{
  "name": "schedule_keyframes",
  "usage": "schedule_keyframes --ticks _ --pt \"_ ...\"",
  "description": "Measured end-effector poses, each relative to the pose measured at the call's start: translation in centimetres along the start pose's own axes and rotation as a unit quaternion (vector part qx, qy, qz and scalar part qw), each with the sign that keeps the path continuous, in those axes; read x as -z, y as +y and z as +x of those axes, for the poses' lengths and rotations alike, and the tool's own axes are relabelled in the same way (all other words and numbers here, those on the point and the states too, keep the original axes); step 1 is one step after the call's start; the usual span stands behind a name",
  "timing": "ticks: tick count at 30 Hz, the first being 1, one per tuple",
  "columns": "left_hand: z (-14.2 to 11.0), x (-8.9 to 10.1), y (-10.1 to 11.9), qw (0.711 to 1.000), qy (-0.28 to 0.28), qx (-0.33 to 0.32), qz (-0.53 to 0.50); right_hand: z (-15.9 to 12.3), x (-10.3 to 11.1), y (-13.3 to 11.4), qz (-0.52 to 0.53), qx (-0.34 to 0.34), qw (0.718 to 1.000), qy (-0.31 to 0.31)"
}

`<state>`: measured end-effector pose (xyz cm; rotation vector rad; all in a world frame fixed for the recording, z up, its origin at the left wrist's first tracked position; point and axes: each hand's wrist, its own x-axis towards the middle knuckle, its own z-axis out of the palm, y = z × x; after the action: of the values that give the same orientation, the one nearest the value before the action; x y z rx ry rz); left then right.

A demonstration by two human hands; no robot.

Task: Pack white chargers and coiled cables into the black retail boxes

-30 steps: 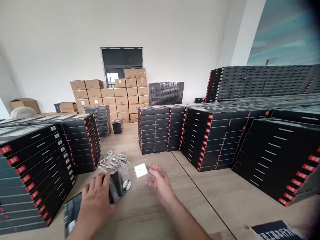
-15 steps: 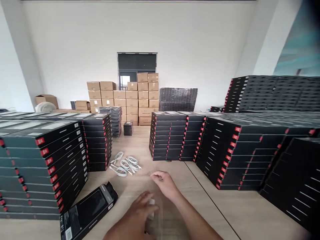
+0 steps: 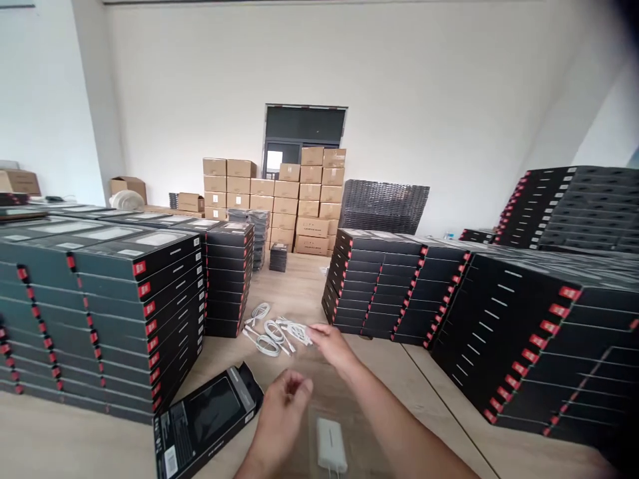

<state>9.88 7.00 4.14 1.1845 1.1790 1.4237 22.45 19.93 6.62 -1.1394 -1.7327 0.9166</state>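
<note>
My right hand (image 3: 333,346) reaches forward, its fingertips pinched on the edge of a coiled white cable (image 3: 295,330). More white cable coils (image 3: 267,342) lie beside it on the wooden table. My left hand (image 3: 285,402) hovers nearer to me with its fingers curled in and nothing visible in them. Below and right of it, a white rectangular device (image 3: 330,444), like a power bank, sits in what looks like a clear plastic tray. At lower left lies a black printed box (image 3: 207,422), its far end flap open.
Stacks of black boxes with red marks stand at left (image 3: 94,319) and right (image 3: 504,332), bordering the work area. Brown cartons (image 3: 287,206) are piled by the wall. A table seam (image 3: 444,396) runs along the right side.
My right hand has moved forward and left onto the cable coil. My left hand has drawn away from the white device, which is now uncovered. The view has turned left.
</note>
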Motion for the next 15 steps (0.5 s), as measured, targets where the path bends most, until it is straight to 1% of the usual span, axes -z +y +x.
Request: schedule_keyframes --ticks 2,4,5,6,8,9,11,13,15 --pt "0.4 0.0 0.0 0.999 0.001 0.016 -0.047 -2.6 1.0 -1.0 0.017 -0.015 1.000 -0.012" --pt "0.7 -0.3 0.0 0.996 -0.011 0.029 -0.078 -5.9 1.5 -1.9 0.021 -0.006 0.999 -0.023" --pt "0.6 -0.5 0.1 0.994 -0.026 0.034 -0.105 -7.6 1.5 -2.4 0.013 0.012 0.999 -0.027" --pt "0.6 -0.7 0.1 0.989 -0.044 0.038 -0.138 -9.2 1.5 -2.7 -0.005 0.047 0.998 -0.029" --pt "0.2 -1.1 0.3 0.974 -0.073 0.046 -0.208 -11.7 1.3 -3.2 -0.045 0.110 0.993 -0.014" --pt "-0.1 -1.2 0.5 0.968 -0.080 0.051 -0.234 -12.6 1.4 -3.3 -0.054 0.126 0.990 0.002" --pt "-0.8 -1.4 0.8 0.963 -0.088 0.064 -0.246 -13.6 1.9 -3.3 -0.037 0.113 0.992 0.041" --pt "-1.5 -1.6 1.2 0.965 -0.109 0.070 -0.229 -13.7 2.6 -2.9 0.026 0.066 0.995 0.072" --pt "-2.1 -1.7 1.6 0.967 -0.141 0.066 -0.200 -13.5 3.3 -2.5 0.113 0.019 0.992 0.061"
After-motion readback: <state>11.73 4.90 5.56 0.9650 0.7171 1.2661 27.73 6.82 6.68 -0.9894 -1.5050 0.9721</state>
